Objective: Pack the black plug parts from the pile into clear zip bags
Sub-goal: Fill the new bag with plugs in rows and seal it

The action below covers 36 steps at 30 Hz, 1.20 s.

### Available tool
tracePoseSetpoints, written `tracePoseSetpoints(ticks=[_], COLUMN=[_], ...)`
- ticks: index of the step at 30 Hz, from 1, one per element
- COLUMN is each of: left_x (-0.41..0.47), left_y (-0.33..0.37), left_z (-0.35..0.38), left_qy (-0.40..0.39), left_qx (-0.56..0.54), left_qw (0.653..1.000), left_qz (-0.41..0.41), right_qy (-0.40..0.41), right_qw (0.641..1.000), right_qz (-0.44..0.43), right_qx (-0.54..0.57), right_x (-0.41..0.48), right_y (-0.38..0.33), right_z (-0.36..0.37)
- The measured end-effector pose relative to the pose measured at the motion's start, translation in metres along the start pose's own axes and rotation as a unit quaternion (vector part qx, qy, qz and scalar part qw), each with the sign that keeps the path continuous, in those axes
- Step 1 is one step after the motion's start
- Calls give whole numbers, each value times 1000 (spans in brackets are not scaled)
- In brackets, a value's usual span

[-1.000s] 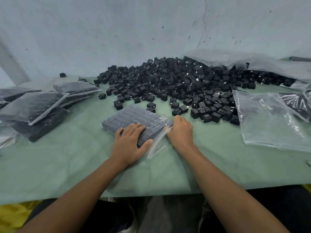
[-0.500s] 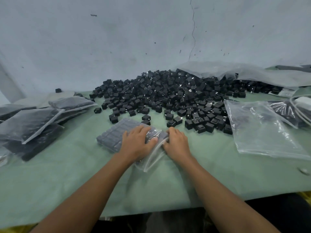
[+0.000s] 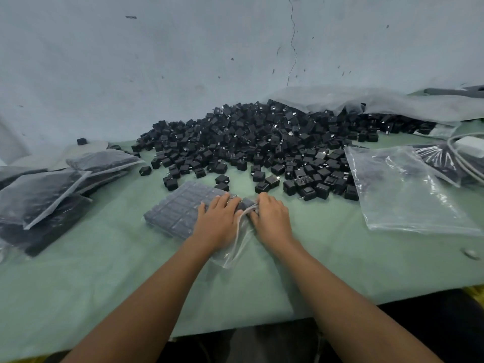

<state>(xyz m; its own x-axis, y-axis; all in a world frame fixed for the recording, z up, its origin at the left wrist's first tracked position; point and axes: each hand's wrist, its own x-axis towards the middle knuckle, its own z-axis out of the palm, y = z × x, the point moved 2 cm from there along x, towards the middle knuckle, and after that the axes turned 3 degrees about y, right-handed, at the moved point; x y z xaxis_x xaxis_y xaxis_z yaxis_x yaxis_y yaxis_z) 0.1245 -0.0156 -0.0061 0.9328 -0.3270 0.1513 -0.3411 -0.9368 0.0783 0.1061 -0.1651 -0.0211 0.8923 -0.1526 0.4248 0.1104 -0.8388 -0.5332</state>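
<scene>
The filled zip bag (image 3: 178,213) (parts in neat rows) is lying flat on the green table (image 3: 104,271), front centre. The left hand (image 3: 217,221) is pressing its right end with extended fingers. The right hand (image 3: 272,218) is pinching the bag's mouth, fingers curled. The pile of black plug parts (image 3: 262,142) is sitting just behind. Empty bags (image 3: 406,195) are lying to the right, packed bags (image 3: 44,192) to the left.

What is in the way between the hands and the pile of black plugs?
Nothing visible. The left hand and right hand are on the filled bag; beyond it, only green table cover and a few stray plugs lie before the pile.
</scene>
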Motion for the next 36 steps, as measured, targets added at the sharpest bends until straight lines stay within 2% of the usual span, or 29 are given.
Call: tracePoseSetpoints(ticks=[8,13,18,24,36], left_x=[-2,-1,1,-5,-6], left_y=[-3,-6,-7,-2,-7], left_z=[0,2,3,0,-1], left_qy=[8,25,16,17,37], left_qx=[-39,-56,-41,-14,-47], left_qw=[999,998,999,999,998], left_qz=[-4,-19,-21,33,4], right_qy=[-29,-35,-25,-17,-2], right_qw=[999,996,996,995,998], right_qz=[12,29,66,80,66], right_qx=[19,73,56,54,-3], right_x=[1,2,5,4,10], right_y=[1,5,3,3,3], right_z=[-3,-5,-3,-4,2])
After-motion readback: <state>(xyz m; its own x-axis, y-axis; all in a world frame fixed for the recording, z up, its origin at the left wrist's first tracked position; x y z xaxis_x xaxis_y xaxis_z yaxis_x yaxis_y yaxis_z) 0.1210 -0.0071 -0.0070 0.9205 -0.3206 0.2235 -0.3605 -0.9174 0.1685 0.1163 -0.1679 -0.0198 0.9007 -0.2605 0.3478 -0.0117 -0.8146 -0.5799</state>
